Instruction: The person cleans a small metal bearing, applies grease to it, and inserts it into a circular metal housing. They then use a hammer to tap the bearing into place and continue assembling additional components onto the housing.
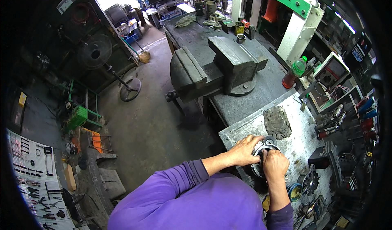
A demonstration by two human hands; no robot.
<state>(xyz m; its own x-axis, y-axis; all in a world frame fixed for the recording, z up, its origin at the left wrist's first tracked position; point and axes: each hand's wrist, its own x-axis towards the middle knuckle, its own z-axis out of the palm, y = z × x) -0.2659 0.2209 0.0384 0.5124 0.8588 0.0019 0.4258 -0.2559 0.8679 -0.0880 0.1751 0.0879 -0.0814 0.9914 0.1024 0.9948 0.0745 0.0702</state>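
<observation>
The left hand (244, 150) lies over the near-left rim of a round metal part (265, 148) on the white bench (298, 136), fingers curled and gripping its edge. The right hand (275, 164) is closed on the same part from the near side, thumb and fingers pressed on the inner ring. The part sits at the bench's near-left corner, close to the edge.

To do this well, I judge the left hand should keep the part pinned flat while the right works the ring evenly around, not from one spot, and the part should be kept back from the bench edge.

Going left to right: a vise (216, 68) is bolted to the dark bench (261, 87) farther off. A small tin (239, 27) and a cup (241, 38) stand at the far end; what they hold cannot be told. A grey rag (277, 121) lies just beyond the hands. A bottle (295, 72) with a green cap holds reddish liquid. Near right, a blue dish (295, 191) lies beside a gear (311, 181); its contents are unclear.
</observation>
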